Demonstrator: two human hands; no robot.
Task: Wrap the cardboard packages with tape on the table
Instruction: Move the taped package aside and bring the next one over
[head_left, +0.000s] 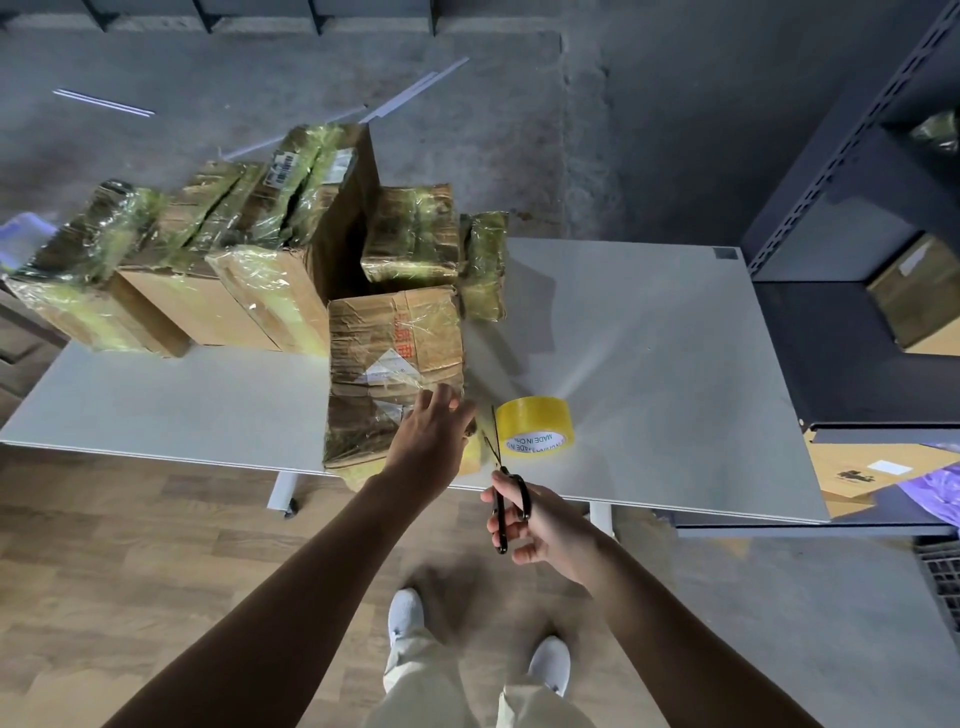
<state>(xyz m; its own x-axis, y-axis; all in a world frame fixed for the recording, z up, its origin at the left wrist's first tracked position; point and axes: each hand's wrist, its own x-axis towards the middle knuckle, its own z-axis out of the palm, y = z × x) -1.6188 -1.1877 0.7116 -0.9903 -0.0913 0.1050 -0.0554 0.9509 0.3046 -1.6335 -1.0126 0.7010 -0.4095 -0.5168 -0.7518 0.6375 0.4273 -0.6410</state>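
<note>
**Desk:** What do we count on the table (649, 338)?

**Field:** We count six cardboard packages (182, 270), all under glossy film. There are three in a row at the far left, two smaller ones behind, and one at the front. We also count one yellow tape roll (535, 431), one pair of black-handled scissors (500, 470) and two hands.

**Desk:** Which way does the nearest package (395, 358) lie?

**Field:** Its long axis runs from us toward the far side, and its near end overhangs the table's front edge. The roll sits just to its right, standing on its rim with the printed core facing us.

**Desk:** And the hands?

**Field:** Our left hand (431, 441) rests with its fingers stretched on the package's near right corner. Our right hand (540, 519) grips the scissors' handles, and the blades point away from us, between the left hand and the roll.
</note>
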